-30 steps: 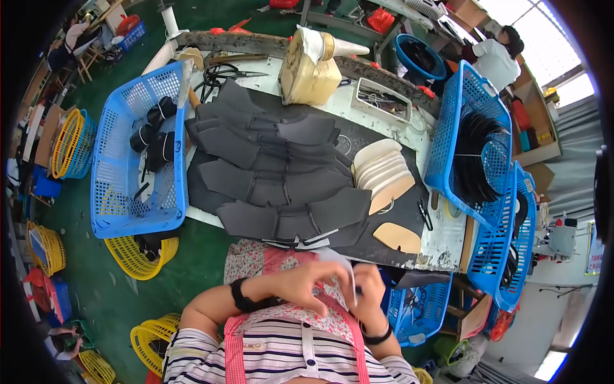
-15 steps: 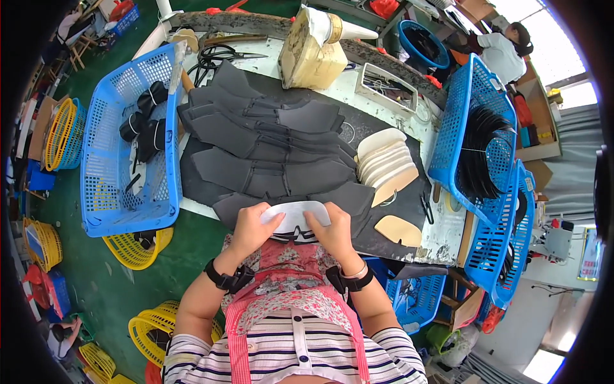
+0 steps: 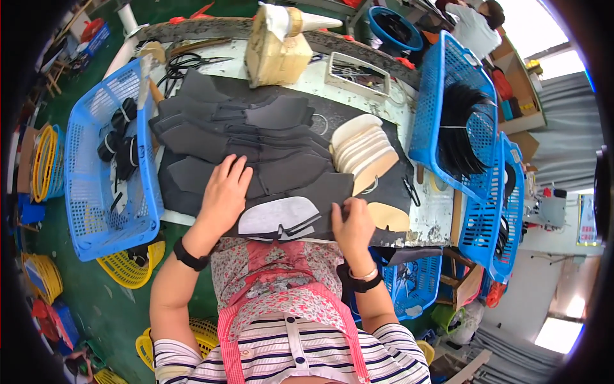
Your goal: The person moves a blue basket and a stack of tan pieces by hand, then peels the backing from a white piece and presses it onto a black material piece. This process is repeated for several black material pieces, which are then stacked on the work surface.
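Note:
A white curved pad with narrow black strips (image 3: pixel 275 216) lies near the front edge of the table, on top of dark foam pieces. My left hand (image 3: pixel 224 195) rests flat on the layered dark grey foam pieces (image 3: pixel 281 176), just beyond the pad's left end, fingers stretched forward. To the right of the pad is my right hand (image 3: pixel 355 230), loosely curled at the corner of the front foam piece, with thumb and forefinger apart. Beside it lies a single cream pad (image 3: pixel 389 217). Behind that is an overlapping row of cream pads (image 3: pixel 364 152).
A blue basket with black rolls (image 3: pixel 77 224) stands left; another blue basket holding black strips (image 3: pixel 427 137) is at right. Scissors (image 3: pixel 176 69), a stained block-shaped container (image 3: pixel 278 61) and a tool tray (image 3: pixel 332 75) occupy the far side. Another person (image 3: pixel 473 29) sits beyond, top right.
The white pad has left both hands and now lies on the foam. My left hand has moved forward onto the layered pieces; my right hand has shifted right.

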Available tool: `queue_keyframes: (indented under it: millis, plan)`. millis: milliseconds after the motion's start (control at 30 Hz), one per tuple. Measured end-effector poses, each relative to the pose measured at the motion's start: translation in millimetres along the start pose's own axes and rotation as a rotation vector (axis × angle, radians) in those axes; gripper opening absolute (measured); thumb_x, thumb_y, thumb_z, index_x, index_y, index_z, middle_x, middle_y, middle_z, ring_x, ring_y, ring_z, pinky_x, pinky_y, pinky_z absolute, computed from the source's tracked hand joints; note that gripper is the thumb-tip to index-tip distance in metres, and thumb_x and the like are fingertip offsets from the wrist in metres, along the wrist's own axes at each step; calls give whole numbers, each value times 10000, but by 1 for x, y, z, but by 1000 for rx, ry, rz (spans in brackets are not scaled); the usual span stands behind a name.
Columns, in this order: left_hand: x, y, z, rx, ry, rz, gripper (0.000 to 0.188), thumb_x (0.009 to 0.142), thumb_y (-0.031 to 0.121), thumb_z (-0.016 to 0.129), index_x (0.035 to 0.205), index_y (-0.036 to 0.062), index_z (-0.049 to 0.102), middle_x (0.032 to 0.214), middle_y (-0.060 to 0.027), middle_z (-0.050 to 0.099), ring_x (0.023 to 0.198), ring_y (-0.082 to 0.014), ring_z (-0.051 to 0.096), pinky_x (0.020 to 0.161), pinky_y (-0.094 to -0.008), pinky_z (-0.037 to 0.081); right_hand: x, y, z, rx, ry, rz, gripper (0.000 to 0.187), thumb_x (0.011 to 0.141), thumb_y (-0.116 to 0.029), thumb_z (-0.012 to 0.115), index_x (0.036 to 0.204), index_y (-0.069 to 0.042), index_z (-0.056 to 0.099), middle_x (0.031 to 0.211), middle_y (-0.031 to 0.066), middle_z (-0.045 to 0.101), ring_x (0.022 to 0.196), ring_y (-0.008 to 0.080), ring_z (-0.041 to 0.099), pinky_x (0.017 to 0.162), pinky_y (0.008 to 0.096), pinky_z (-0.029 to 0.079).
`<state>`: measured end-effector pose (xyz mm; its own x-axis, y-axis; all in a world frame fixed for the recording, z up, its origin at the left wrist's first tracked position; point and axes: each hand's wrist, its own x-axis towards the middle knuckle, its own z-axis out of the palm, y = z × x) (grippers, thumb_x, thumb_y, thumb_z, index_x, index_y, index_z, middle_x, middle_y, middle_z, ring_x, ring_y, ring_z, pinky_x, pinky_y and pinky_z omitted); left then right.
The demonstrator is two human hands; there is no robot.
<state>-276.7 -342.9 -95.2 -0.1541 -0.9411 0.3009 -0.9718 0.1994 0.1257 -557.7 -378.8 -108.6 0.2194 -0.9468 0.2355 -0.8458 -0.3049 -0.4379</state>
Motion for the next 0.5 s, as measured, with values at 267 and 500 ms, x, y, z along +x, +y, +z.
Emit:
queue_keyframes:
  millis: [267,500]
  plan:
    - [12,-15,4,-187,-93,23,420,694,23,600,1112,20,561,1167,-146,539,1122,-297,487,944,-391,415,-4,74,-46,-46,21,-145,318,642,-96,791,892,-5,618,928,129,601,845,337,565,745,401,469]
    - [12,-13,0,-74,-158,15,578,657,30,662,1218,27,525,1188,-124,532,1081,-301,521,929,-387,443,-7,79,-42,68,30,-160,256,651,-61,773,866,6,650,902,127,613,850,330,567,755,394,469]
